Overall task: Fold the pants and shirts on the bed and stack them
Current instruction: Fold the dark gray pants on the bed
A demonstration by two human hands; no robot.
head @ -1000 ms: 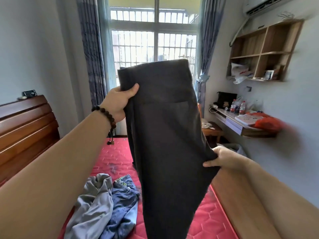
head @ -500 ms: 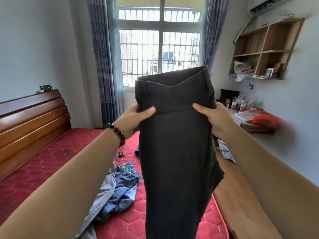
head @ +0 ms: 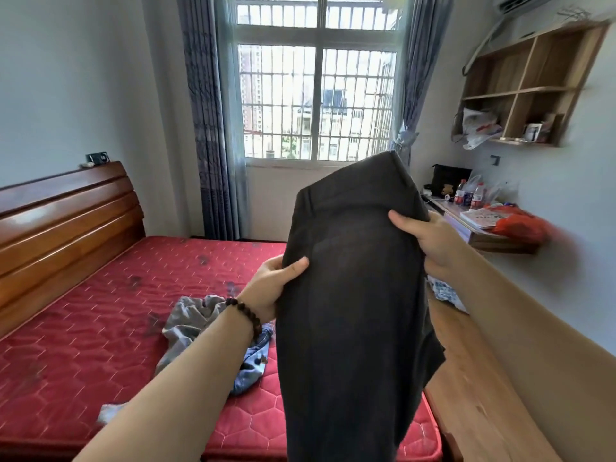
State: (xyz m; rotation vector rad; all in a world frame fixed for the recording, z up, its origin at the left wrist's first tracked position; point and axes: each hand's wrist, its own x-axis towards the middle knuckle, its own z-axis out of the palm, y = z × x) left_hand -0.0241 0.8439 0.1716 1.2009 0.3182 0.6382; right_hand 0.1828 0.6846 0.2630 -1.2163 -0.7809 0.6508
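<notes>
Bed [head: 83,345] comes first, for it is the biggest thing we see: a wide red quilted mattress with a brown wooden headboard [head: 63,221] on the left side. Behind it stands a tall window with white bars [head: 316,101], and long blue-grey curtains [head: 206,128] hang on both sides of it.

We hold up dark grey cloth pants [head: 353,311] in the air, over the right part of the bed. The waist end is at the top and tilts up to the right, and the legs hang straight down past the bottom of the view.

On the right wall hangs a light wooden shelf with open boxes [head: 533,88]. Under it a small wooden bench [head: 493,238] sticks out from the wall, with bottles, a book and a red plastic bag [head: 520,225] on top.

On the mattress, to the left of the pants, lies a crumpled grey shirt [head: 190,315]. Just beside it is a bunched-up pair of blue jeans [head: 250,368], partly hidden by our arm.

Our right hand [head: 430,241] grips the right edge of the pants near the waist, with the thumb on the front and the fingers tucked behind the cloth. Our left hand [head: 270,288] pinches the left edge lower down, thumb pressed on the front. A string of dark round beads [head: 246,315] sits on the left wrist.
</notes>
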